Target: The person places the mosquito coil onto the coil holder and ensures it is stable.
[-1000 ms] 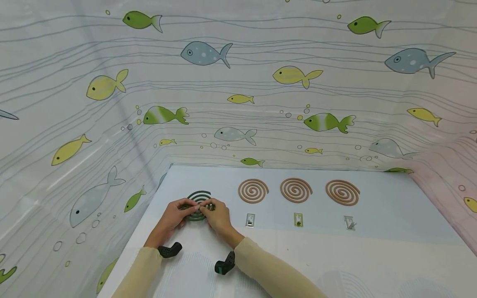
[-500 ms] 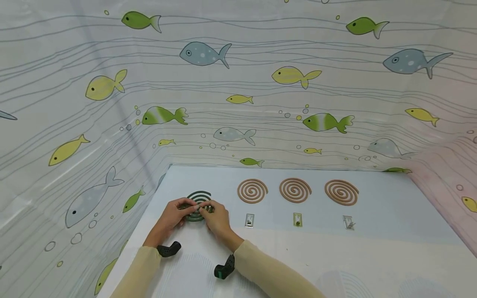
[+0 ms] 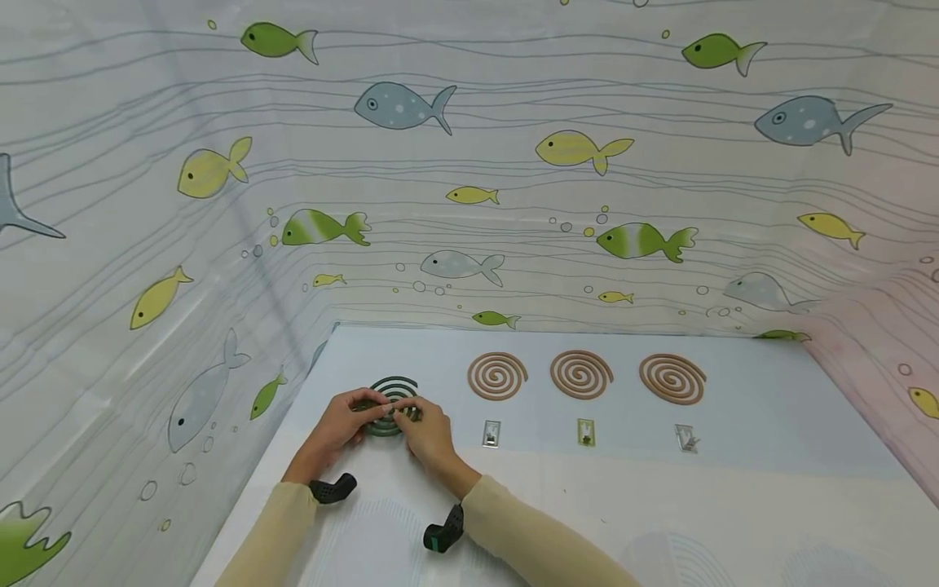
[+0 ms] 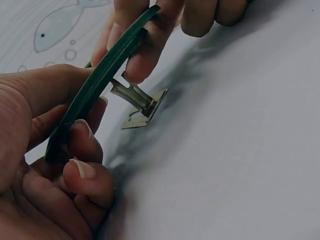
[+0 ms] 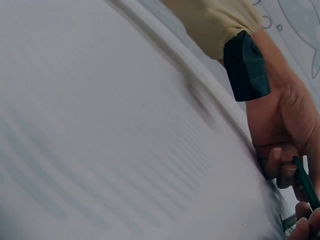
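Hands meet at the near left of the table (image 3: 734,505), both on the green coil (image 3: 392,391). Left hand (image 3: 339,424) grips the coil's left edge: in the left wrist view the thumb lies along one face and the curled fingers (image 4: 82,150) press the other, so the coil (image 4: 100,80) runs edge-on between them. Right hand (image 3: 425,428) pinches the opposite part of the coil; its fingers (image 4: 150,45) close on the upper end of the green strip. Coil is lifted off the table and tilted, not lying flat.

Metal stand (image 4: 140,102) sits directly beneath the coil, between the two grips, with its flat base on the table and its upright tab rising to the coil's underside. Whether the tab has entered the coil's slot cannot be told.

Right wrist view shows the left hand (image 5: 285,130) with a sliver of green coil (image 5: 305,182) at the fingertips.

Three brown coils (image 3: 582,373) lie flat in a row to the right, well apart from the hands. Three small stands (image 3: 585,432) lie one in front of each.
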### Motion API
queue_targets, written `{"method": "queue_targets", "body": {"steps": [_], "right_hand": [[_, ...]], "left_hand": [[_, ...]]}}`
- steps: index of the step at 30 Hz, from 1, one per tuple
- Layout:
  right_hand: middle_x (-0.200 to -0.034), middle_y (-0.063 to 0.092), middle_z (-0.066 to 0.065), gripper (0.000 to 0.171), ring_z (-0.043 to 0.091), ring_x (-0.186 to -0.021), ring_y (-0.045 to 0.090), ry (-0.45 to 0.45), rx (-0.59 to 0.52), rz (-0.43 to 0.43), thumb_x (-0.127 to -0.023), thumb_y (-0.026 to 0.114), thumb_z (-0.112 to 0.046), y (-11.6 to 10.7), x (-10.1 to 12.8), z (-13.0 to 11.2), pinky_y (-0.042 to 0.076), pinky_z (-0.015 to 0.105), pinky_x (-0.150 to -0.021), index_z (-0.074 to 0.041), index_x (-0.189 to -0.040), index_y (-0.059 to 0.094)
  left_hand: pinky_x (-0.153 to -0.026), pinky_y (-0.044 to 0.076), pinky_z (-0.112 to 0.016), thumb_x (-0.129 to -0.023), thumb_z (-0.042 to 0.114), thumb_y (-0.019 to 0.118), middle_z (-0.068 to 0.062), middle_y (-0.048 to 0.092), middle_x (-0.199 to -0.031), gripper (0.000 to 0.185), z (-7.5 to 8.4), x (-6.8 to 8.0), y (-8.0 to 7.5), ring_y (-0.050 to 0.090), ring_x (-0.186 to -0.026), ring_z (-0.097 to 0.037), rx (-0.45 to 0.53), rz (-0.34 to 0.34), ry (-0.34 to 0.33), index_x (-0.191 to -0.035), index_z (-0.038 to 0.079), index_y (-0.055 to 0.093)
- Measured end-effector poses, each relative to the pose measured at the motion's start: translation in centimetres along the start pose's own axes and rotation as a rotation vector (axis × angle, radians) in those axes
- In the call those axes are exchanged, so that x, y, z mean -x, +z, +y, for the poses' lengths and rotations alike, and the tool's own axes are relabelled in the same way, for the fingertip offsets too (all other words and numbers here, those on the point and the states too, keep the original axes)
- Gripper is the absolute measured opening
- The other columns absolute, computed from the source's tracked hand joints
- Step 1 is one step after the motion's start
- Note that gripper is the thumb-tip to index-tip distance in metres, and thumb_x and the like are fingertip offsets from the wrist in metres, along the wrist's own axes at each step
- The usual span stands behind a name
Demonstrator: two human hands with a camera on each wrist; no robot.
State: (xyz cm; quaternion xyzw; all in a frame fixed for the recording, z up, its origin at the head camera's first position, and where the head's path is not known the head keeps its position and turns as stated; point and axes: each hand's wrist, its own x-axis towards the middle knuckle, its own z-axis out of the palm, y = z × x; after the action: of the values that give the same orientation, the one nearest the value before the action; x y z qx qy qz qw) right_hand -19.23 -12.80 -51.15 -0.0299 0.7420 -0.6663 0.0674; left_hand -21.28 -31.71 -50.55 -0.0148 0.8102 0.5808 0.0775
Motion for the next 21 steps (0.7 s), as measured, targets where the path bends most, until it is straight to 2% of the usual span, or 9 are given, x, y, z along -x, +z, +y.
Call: {"method": "queue_targets", "body": {"steps": [21], "right_hand": [[-0.046, 0.046, -0.005, 0.010, 0.007, -0.034, 0.039, -0.006, -0.004, -0.002, -0.098, 0.071, -0.017, 0.06, -0.28, 0.23, 0.034, 0.021, -0.035, -0.019, -0.106, 0.075]], "left_hand": [[-0.047, 0.040, -0.026, -0.091, 0.025, 0.082, -0.007, 0.069, -0.105, 0.028, -0.05, 0.18, 0.14, 0.048, -0.064, -0.015, 0.008, 0.031, -0.014, -0.109, 0.005, 0.072]]}}
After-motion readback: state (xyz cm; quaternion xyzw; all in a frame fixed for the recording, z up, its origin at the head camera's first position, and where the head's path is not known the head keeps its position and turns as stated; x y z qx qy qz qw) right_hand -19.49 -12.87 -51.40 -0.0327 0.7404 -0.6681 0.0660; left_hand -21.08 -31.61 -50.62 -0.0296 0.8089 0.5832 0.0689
